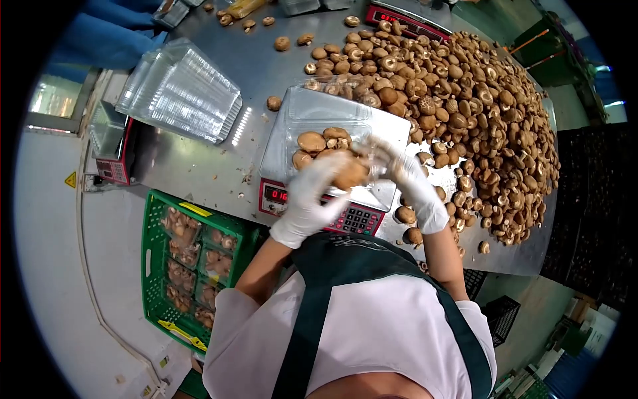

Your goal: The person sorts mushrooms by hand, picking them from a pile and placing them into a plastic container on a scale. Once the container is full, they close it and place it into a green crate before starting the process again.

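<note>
A clear plastic tray (319, 110) rests on a digital scale (362, 219) with several brown mushrooms (311, 141) in it. Both my hands wear white gloves. My left hand (311, 196) curls around a mushroom (350, 175) over the near side of the tray. My right hand (412, 186) reaches in from the right, its fingers touching the same cluster of mushrooms at the tray's edge. Whether it holds one itself is unclear.
A big heap of loose mushrooms (465, 113) covers the right of the steel table (199, 166). A stack of empty clear trays (183, 93) lies at the left. A green crate (156, 266) with packed trays stands on the floor. A second scale (405, 23) is at the back.
</note>
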{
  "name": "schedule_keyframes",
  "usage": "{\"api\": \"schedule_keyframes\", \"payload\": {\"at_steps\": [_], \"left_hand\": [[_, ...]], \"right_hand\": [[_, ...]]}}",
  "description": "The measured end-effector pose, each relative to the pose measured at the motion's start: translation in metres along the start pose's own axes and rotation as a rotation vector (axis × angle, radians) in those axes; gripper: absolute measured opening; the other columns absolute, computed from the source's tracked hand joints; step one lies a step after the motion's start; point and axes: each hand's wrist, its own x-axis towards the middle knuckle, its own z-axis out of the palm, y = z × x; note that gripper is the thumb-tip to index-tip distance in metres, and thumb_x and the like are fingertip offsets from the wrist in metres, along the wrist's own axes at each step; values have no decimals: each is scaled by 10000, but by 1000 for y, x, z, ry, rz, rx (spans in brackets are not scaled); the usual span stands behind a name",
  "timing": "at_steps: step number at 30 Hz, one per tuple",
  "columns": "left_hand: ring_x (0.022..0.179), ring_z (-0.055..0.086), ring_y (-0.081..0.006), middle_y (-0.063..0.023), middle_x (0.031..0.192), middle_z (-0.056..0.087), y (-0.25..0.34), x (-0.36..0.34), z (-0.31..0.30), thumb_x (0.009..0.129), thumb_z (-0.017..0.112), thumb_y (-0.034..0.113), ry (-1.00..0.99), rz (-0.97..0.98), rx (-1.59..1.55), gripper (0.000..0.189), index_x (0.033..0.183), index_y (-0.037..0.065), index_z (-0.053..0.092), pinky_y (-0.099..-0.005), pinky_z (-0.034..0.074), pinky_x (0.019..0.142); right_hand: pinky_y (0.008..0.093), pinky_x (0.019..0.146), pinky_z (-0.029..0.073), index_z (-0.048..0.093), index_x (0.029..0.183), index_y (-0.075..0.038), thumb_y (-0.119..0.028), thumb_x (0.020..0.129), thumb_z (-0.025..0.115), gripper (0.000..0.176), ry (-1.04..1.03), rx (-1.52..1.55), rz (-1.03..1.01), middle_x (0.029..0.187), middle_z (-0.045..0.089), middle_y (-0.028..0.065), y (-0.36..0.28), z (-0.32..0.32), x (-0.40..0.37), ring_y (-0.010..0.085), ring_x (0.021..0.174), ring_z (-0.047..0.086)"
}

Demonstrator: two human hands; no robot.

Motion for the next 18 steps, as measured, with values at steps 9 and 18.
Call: {"api": "schedule_keyframes", "payload": {"at_steps": [9,18], "left_hand": [[1076,552,-254,-113,1116,611,-26,46,-31,737,693,117,69,-87,351,355,1072,25,618,-353,430,928],[865,566,-214,-25,928,624,-64,52,-4,756,664,208,-169,49,686,267,999,99,650,-331,442,808]], "right_hand": [[243,451,451,599,1014,9,-214,824,527,302,459,457,77,969,632,124,64,-52,-95,178,662,590],[221,497,382,582,1001,-14,-237,808,502,305,667,529,33,932,621,107,59,-47,-116,144,621,496]]}}
